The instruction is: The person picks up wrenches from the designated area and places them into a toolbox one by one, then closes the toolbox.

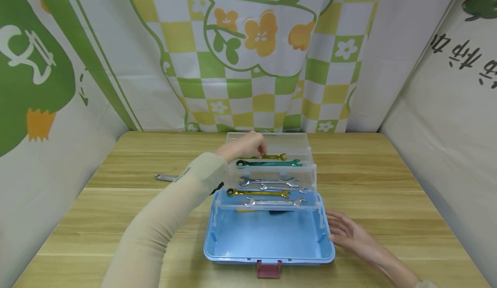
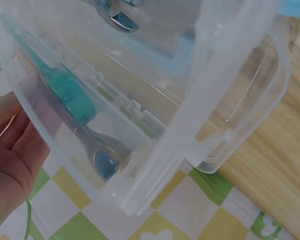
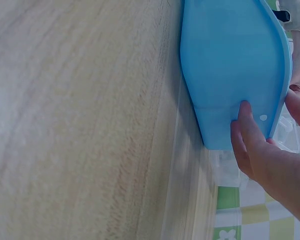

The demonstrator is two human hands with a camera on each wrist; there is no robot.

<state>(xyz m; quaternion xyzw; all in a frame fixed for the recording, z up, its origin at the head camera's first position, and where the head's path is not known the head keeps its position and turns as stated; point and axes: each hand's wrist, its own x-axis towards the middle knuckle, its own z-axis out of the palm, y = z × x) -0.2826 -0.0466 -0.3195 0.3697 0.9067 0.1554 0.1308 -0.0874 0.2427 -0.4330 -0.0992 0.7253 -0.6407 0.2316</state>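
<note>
A light blue toolbox (image 1: 272,240) stands with its lid and clear tiered trays raised at the back. My left hand (image 1: 248,144) reaches into the uppermost tray, fingertips down, and pinches a gold wrench (image 1: 277,156). In the left wrist view, that wrench (image 2: 107,150) shows through the cloudy plastic beside a green wrench (image 2: 72,95). The green ratchet wrench (image 1: 268,163) lies just in front of it. Against the toolbox's right side, my right hand (image 1: 351,234) rests with fingers straight on the outer wall and its thumb at the rim (image 3: 285,65).
The lower clear tray (image 1: 312,180) holds silver wrenches (image 1: 268,181) and another gold ratchet wrench (image 1: 258,193). A silver wrench (image 1: 165,177) lies on the wooden table (image 1: 388,184), partly behind my left sleeve. A red latch (image 1: 268,270) hangs at the toolbox front. A patterned curtain (image 1: 248,85) hangs behind.
</note>
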